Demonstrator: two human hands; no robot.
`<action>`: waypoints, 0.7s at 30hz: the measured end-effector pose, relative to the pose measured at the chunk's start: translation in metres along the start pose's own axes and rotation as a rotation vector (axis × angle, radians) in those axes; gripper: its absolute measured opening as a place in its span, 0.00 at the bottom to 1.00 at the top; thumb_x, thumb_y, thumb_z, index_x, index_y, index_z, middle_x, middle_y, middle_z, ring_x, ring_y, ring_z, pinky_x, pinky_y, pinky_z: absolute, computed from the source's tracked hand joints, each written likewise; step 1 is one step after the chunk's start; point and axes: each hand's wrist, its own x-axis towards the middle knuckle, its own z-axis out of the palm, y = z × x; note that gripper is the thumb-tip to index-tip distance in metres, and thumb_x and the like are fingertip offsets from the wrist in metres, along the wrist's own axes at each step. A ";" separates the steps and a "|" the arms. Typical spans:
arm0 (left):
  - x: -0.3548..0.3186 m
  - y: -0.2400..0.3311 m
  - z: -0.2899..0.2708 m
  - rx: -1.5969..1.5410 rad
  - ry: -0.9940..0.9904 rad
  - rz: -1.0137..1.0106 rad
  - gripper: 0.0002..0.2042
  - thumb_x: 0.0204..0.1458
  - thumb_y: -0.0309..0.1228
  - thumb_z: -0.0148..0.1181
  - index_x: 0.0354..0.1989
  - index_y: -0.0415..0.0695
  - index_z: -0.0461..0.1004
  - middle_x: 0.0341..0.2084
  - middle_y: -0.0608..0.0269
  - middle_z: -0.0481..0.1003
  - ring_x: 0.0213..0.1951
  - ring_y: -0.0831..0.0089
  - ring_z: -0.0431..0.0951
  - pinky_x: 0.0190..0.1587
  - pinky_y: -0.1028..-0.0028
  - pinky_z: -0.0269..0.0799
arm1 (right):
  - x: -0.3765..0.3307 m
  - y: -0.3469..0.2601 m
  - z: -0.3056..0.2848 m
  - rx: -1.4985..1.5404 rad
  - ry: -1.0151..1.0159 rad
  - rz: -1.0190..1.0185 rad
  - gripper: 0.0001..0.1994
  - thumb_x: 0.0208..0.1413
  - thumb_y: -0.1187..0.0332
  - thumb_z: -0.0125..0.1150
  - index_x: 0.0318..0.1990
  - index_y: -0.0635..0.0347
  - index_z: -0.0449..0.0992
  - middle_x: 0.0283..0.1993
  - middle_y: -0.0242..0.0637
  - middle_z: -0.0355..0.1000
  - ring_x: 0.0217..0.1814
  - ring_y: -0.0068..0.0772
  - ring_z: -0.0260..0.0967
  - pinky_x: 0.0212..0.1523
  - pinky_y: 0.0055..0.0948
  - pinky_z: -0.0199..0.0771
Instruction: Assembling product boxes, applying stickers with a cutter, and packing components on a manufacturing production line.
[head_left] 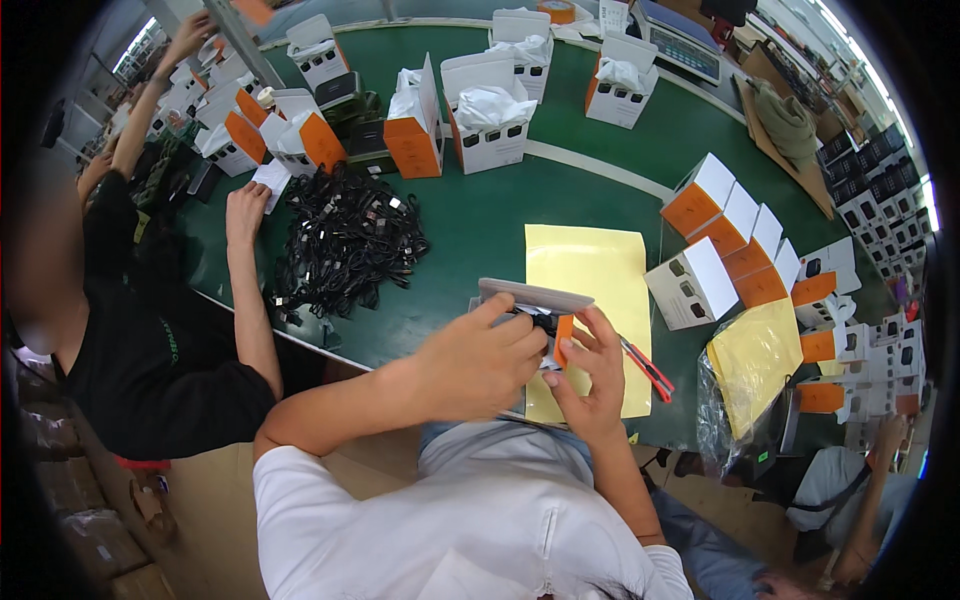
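Note:
My left hand (478, 360) grips a small white and orange box (535, 300) with its lid flap raised, held just above the near table edge. My right hand (590, 375) holds the box's right side, fingers on its orange panel. Something black shows inside the box between my hands. Under the box lies a yellow sheet (590, 270) on the green table (480, 230).
A red-handled cutter (648, 368) lies right of my right hand. A pile of black cables (345, 240) sits left. Rows of white and orange boxes (745, 245) stand right and at the back. Another person's hand (245, 212) rests at left; a yellow bag (755, 360) lies right.

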 end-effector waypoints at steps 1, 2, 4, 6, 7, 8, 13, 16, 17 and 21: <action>0.000 0.005 -0.005 -0.012 -0.116 -0.023 0.07 0.53 0.33 0.60 0.38 0.47 0.80 0.36 0.64 0.75 0.43 0.67 0.76 0.57 0.62 0.67 | 0.000 -0.001 -0.001 -0.075 -0.034 -0.034 0.23 0.54 0.74 0.69 0.59 0.59 0.75 0.74 0.58 0.56 0.74 0.58 0.59 0.67 0.49 0.67; -0.002 0.009 -0.004 -0.009 -0.117 -0.029 0.07 0.53 0.33 0.60 0.38 0.47 0.80 0.36 0.64 0.75 0.43 0.67 0.76 0.57 0.62 0.67 | -0.002 -0.001 0.001 -0.056 -0.016 0.008 0.16 0.56 0.71 0.69 0.52 0.59 0.80 0.75 0.60 0.54 0.74 0.60 0.59 0.68 0.50 0.66; -0.005 0.016 0.002 0.039 0.010 0.005 0.08 0.55 0.35 0.60 0.37 0.46 0.80 0.41 0.58 0.77 0.46 0.63 0.76 0.60 0.56 0.67 | -0.006 0.008 0.004 -0.056 -0.013 -0.003 0.15 0.56 0.71 0.69 0.51 0.59 0.80 0.74 0.59 0.55 0.74 0.60 0.59 0.68 0.50 0.66; -0.018 0.014 0.013 -0.008 0.181 0.043 0.08 0.54 0.34 0.62 0.38 0.46 0.80 0.42 0.54 0.77 0.47 0.60 0.76 0.60 0.56 0.67 | -0.006 0.011 0.007 -0.052 -0.015 -0.016 0.15 0.55 0.72 0.69 0.51 0.59 0.81 0.73 0.58 0.56 0.74 0.60 0.59 0.68 0.50 0.65; -0.027 0.012 0.020 -0.060 0.352 0.090 0.08 0.53 0.33 0.64 0.39 0.45 0.80 0.43 0.50 0.77 0.49 0.58 0.76 0.60 0.55 0.67 | -0.004 0.009 0.010 0.016 0.000 0.040 0.14 0.55 0.74 0.68 0.50 0.59 0.80 0.71 0.56 0.58 0.73 0.58 0.61 0.68 0.49 0.65; -0.042 0.012 0.026 -0.058 0.352 0.090 0.08 0.53 0.33 0.64 0.39 0.45 0.80 0.43 0.50 0.77 0.49 0.58 0.76 0.60 0.55 0.67 | -0.001 0.007 0.011 0.084 0.016 0.095 0.14 0.54 0.76 0.67 0.49 0.59 0.80 0.69 0.55 0.60 0.71 0.55 0.62 0.69 0.48 0.64; -0.045 0.009 0.055 -1.442 0.999 -0.977 0.32 0.46 0.25 0.74 0.62 0.45 0.69 0.54 0.54 0.73 0.57 0.63 0.73 0.62 0.62 0.67 | 0.012 -0.014 0.013 0.232 0.040 0.367 0.31 0.50 0.84 0.62 0.64 0.60 0.65 0.63 0.47 0.63 0.65 0.40 0.66 0.70 0.43 0.63; -0.033 -0.001 0.067 -1.518 0.524 -0.825 0.41 0.47 0.24 0.74 0.71 0.44 0.59 0.59 0.58 0.71 0.62 0.69 0.69 0.65 0.66 0.64 | 0.029 -0.024 0.009 0.281 0.042 0.505 0.38 0.48 0.86 0.61 0.70 0.62 0.58 0.65 0.43 0.62 0.67 0.40 0.64 0.71 0.42 0.62; -0.030 -0.003 0.065 -1.521 0.529 -0.825 0.41 0.47 0.24 0.74 0.71 0.44 0.59 0.59 0.58 0.71 0.62 0.69 0.69 0.65 0.66 0.64 | 0.030 -0.023 0.008 0.277 0.038 0.505 0.38 0.48 0.86 0.61 0.70 0.62 0.58 0.65 0.43 0.62 0.67 0.40 0.64 0.71 0.42 0.62; -0.026 -0.006 0.062 -1.641 0.428 -0.734 0.36 0.49 0.18 0.69 0.69 0.46 0.64 0.64 0.55 0.69 0.61 0.67 0.70 0.68 0.64 0.60 | 0.020 -0.013 0.009 0.145 -0.001 0.344 0.34 0.48 0.85 0.60 0.66 0.57 0.64 0.69 0.44 0.61 0.70 0.45 0.63 0.71 0.45 0.61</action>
